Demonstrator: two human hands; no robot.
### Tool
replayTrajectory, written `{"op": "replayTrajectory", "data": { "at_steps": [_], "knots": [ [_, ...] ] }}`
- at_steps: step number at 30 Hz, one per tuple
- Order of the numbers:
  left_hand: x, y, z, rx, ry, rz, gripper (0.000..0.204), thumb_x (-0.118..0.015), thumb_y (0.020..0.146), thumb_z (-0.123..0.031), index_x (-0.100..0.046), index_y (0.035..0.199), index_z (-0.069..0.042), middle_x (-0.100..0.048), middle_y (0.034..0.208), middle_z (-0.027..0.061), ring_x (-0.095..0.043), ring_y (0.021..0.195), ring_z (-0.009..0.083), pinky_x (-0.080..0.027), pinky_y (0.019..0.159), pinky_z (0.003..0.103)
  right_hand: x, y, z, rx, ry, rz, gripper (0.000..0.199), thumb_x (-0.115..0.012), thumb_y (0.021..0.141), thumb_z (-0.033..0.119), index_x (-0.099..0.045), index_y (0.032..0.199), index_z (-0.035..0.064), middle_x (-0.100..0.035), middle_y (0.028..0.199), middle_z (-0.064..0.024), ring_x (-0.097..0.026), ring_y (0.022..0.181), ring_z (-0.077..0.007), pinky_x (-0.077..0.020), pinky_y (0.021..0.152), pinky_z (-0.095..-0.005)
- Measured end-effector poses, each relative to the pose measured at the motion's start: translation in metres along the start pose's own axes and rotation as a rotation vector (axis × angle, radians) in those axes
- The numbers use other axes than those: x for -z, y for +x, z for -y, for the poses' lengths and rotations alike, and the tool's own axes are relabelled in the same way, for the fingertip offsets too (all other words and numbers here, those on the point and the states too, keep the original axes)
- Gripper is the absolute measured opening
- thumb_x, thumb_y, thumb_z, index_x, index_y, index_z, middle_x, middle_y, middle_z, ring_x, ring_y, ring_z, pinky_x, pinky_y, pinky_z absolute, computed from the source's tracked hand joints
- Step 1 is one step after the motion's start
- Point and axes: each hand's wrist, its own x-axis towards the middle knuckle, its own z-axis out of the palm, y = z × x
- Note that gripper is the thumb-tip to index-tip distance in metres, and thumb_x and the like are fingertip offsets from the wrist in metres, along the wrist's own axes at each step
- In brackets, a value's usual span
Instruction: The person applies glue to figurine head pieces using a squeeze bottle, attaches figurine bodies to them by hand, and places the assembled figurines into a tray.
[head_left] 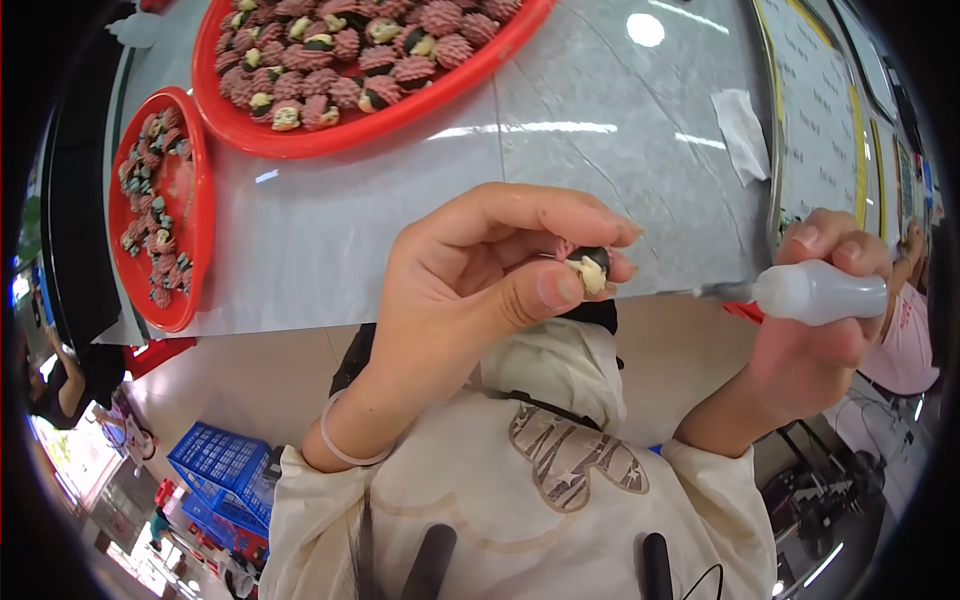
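Between the thumb and fingertips of my left hand [450, 275] is a small ridged pink piece [588, 262] with a black part and a cream-coloured part. The fingers cover much of it. My right hand [805, 365] is wrapped round a translucent white squeeze bottle [830, 292], which lies sideways in the grip. Its thin dark nozzle [722, 291] points left toward the small piece, with a gap between them. Both hands are held up near the front edge of the grey table [330, 240].
A large red tray [300, 146] full of similar pink pieces stands at the far left. Left of it, a smaller red tray [183, 182] holds several more. A white tissue [741, 135] lies at the right. Blue crates [225, 465] stand on the floor; people are at both sides.
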Motion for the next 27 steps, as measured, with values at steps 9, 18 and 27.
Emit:
{"op": "replayTrajectory", "data": {
  "at_steps": [9, 18, 27],
  "knots": [
    [-0.006, -0.002, 0.0, 0.062, 0.034, -0.047, 0.038, -0.065, 0.071, -0.027, -0.049, 0.092, -0.001, -0.051, 0.09, 0.0155, -0.056, 0.075, 0.0181, -0.049, 0.06, 0.023, -0.003, -0.002, 0.002, -0.108, -0.322, -0.12, 0.051, -0.054, 0.076, 0.042, -0.045, 0.098, -0.003, -0.049, 0.085, -0.0145, -0.044, 0.083, -0.0172, -0.0358, 0.07, -0.0243],
    [-0.008, -0.002, 0.005, 0.042, 0.045, -0.03, 0.034, -0.064, 0.072, -0.025, -0.05, 0.09, 0.001, -0.052, 0.088, 0.0153, -0.057, 0.07, 0.0181, -0.049, 0.06, 0.022, -0.008, -0.004, 0.004, 0.342, -0.44, -0.091, 0.037, -0.051, 0.065, 0.021, -0.049, 0.09, -0.0062, -0.052, 0.078, -0.0192, -0.043, 0.058, -0.0185, -0.0357, 0.051, -0.0268],
    [-0.008, -0.002, 0.005, 0.025, 0.058, -0.045, 0.035, -0.064, 0.072, -0.025, -0.049, 0.09, 0.001, -0.052, 0.088, 0.0148, -0.058, 0.071, 0.0197, -0.049, 0.057, 0.022, 0.006, 0.001, 0.013, 0.285, -0.458, 0.172, 0.036, -0.055, 0.074, 0.025, -0.049, 0.094, -0.0042, -0.046, 0.077, -0.0132, -0.045, 0.062, -0.0184, -0.0387, 0.052, -0.025]
  ]
}}
